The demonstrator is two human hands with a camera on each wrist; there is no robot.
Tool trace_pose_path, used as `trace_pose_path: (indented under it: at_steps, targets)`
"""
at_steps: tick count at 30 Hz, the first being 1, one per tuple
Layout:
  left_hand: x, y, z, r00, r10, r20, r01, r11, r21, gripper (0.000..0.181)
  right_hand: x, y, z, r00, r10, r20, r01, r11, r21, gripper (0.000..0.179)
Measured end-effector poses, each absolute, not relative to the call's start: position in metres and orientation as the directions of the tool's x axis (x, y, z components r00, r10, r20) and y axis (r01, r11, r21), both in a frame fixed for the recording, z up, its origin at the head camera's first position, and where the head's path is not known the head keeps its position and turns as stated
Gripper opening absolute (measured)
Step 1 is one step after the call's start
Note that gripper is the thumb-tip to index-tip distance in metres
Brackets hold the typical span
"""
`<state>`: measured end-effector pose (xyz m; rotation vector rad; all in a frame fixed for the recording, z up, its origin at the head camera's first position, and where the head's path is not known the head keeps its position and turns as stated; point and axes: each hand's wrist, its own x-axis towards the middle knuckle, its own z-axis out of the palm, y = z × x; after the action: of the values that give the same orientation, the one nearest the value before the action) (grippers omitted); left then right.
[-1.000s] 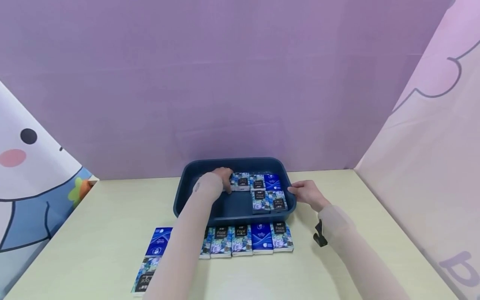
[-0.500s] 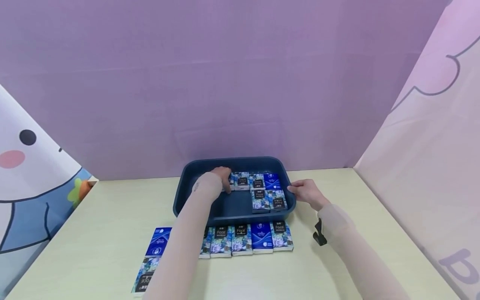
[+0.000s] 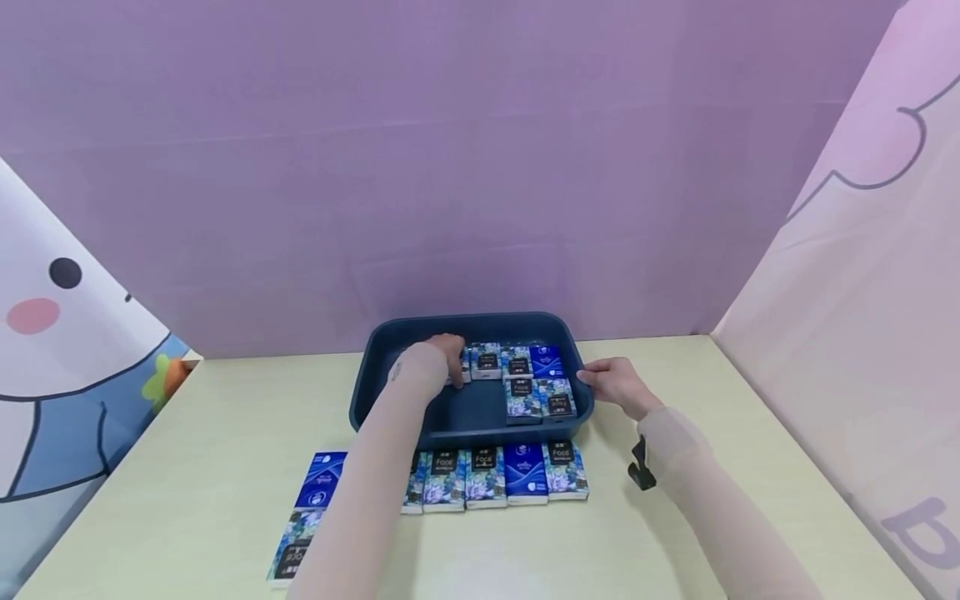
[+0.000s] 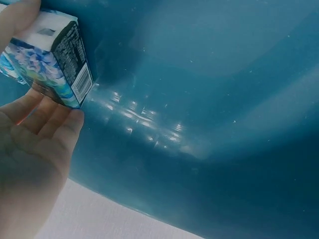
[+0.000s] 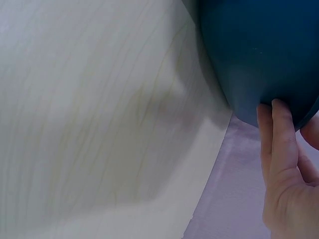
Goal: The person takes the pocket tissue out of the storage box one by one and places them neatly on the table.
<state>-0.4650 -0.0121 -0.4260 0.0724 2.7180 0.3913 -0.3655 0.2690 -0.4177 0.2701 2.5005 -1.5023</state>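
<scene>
My left hand (image 3: pixel 447 357) reaches into the dark blue plastic bin (image 3: pixel 468 439). In the left wrist view, its thumb and fingers pinch a tissue pack (image 4: pixel 44 64) with a floral print, black side panel and barcode. That pack stands at the left end of the back row, beside another floral tissue pack (image 3: pixel 486 361). At the bin's right end my right hand (image 3: pixel 617 387) grips the rim; in the right wrist view, its fingers (image 5: pixel 283 139) lie along the outer wall and the thumb is over the edge. Floral packs (image 3: pixel 522 400) and a blue one (image 3: pixel 545 362) fill the bin's right side.
A row of tissue packs (image 3: pixel 484 479), floral and blue, lies in front of the bin on the pale table (image 3: pixel 187 500). Two more, one blue (image 3: pixel 321 481) and one floral (image 3: pixel 294 546), lie at the left, partly behind my left forearm. A purple backdrop (image 3: pixel 450 208) stands behind.
Both hands stay in place on the tissue pack and the bin rim. Only the head view has shifted very slightly.
</scene>
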Motion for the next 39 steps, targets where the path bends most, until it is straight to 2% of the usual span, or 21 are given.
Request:
trace_pose_path:
  at_steps: [6,16,26,34,39]
  targets:
    - [-0.465,-0.013,-0.427,-0.919,0.083,-0.384,-0.030,0.960,0.278,0.076,-0.366,0.267,-0.418,-0.959,0.044,-0.279,0.268,0.454,-0.850,0.040]
    - [-0.464,-0.026,-0.422,-0.920,0.104,-0.379,0.037,0.983,0.181,0.075,-0.368,0.262,-0.419,-0.960,0.023,-0.280,0.258,0.461,-0.849,0.041]
    - [-0.459,-0.032,-0.399,-0.922,0.162,-0.351,0.118,0.982,0.145,0.075,-0.374,0.260,-0.418,-0.962,0.021,-0.274,0.254,0.449,-0.857,0.041]
    - [-0.434,-0.029,-0.366,-0.901,0.208,-0.380,0.158,0.975,0.158,0.080,-0.379,0.260,-0.422,-0.959,0.026,-0.281,0.261,0.460,-0.849,0.040]
    - [-0.423,-0.025,-0.350,-0.865,0.331,-0.378,0.343,0.939,0.038,0.079,-0.383,0.266,-0.422,-0.962,0.012,-0.274,0.246,0.481,-0.842,0.042]
